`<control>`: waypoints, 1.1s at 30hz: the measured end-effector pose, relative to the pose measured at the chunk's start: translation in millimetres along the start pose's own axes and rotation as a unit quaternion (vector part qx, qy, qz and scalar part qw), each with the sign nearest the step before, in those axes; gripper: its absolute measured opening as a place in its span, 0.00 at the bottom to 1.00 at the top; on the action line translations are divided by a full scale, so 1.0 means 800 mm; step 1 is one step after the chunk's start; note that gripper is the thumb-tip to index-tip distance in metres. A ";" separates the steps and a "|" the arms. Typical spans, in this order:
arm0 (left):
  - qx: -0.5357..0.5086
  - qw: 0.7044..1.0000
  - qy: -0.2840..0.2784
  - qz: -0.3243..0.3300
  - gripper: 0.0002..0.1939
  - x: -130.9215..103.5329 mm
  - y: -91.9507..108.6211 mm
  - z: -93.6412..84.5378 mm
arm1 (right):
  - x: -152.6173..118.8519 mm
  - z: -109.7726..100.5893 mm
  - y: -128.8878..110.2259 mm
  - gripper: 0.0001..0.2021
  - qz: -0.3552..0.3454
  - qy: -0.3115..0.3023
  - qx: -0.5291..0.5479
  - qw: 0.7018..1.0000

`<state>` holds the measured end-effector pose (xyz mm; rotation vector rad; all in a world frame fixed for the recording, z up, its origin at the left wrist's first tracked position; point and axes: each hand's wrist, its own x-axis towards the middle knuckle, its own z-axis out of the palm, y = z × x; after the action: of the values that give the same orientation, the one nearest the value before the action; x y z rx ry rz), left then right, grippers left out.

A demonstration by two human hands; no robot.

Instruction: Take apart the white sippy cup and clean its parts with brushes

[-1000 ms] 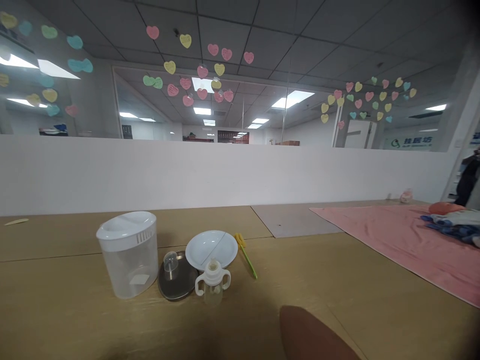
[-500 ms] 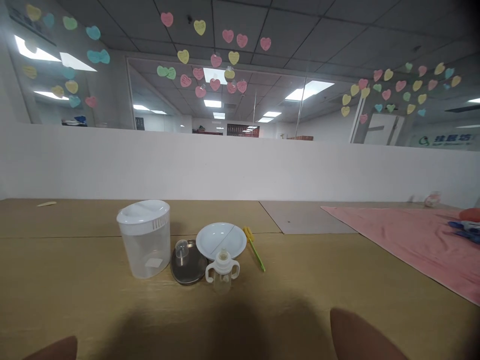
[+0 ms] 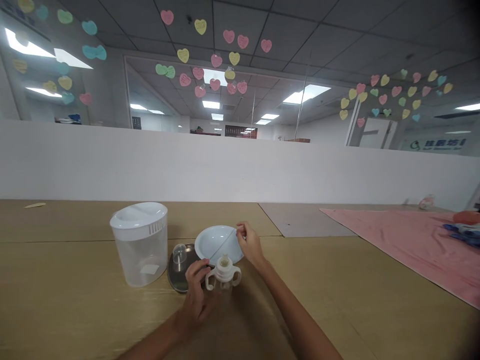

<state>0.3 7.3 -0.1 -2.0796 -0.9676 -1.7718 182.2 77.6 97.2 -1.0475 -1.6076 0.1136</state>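
Observation:
My left hand [image 3: 195, 289] is open beside the left handle of a baby bottle [image 3: 224, 272], fingers curved and thumb apart; whether it touches the handle I cannot tell. The bottle stands upright, with a white two-handled collar and a clear nipple. Behind it lies a white dish [image 3: 214, 240] crossed by a thin diagonal line. At the dish's right rim, my right hand [image 3: 250, 244] has its fingertips pinched together; what is between them is hidden. Left of the dish, a small clear cup [image 3: 179, 254] sits on a round dark metal tray [image 3: 176, 280], partly behind my left hand.
A tall translucent bucket [image 3: 140, 250] with a white lid stands at left. Over the table's right side spreads a pink cloth [image 3: 393, 240], with blue and orange things at its far right. A grey panel [image 3: 300, 220] lies at the back, before a low white wall [image 3: 240, 170].
Both hands have come in from the bottom edge, the left to the bottle, the right to the dish's rim. The yellow-and-green stick beside the dish is now hidden. The view shifted slightly.

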 end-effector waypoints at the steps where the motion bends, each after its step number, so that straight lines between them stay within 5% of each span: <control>1: -0.003 1.000 -0.001 0.011 0.21 0.002 -0.003 0.002 | 0.001 0.007 0.009 0.09 0.007 -0.001 -0.006 1.000; 8: -0.001 0.995 -0.099 -0.027 0.25 0.015 -0.005 -0.004 | -0.047 -0.003 0.048 0.11 0.050 0.081 -0.034 0.995; 13: -0.031 0.979 -0.175 -0.100 0.28 0.015 0.002 -0.009 | -0.076 -0.009 0.029 0.15 0.051 0.049 0.020 0.997; 16: -0.034 0.979 -0.178 -0.096 0.27 0.016 -0.001 -0.012 | -0.093 0.003 0.005 0.14 -0.016 0.017 0.055 0.998; 22: 0.060 0.986 -0.110 -0.109 0.17 0.037 -0.048 -0.033 | -0.121 0.019 -0.018 0.13 -0.042 -0.047 0.108 0.992; 28: 0.176 0.970 -0.154 -0.061 0.18 0.031 -0.106 -0.036 | -0.122 0.021 -0.018 0.13 -0.039 -0.033 0.092 0.994; 33: 0.233 0.953 -0.178 -0.076 0.19 0.020 -0.115 -0.030 | -0.124 0.023 -0.023 0.12 -0.020 -0.035 0.115 0.993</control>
<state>-74.8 67.6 0.0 -2.0761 -1.5089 -1.0859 150.9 8.7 28.3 -0.8399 -1.6334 0.3039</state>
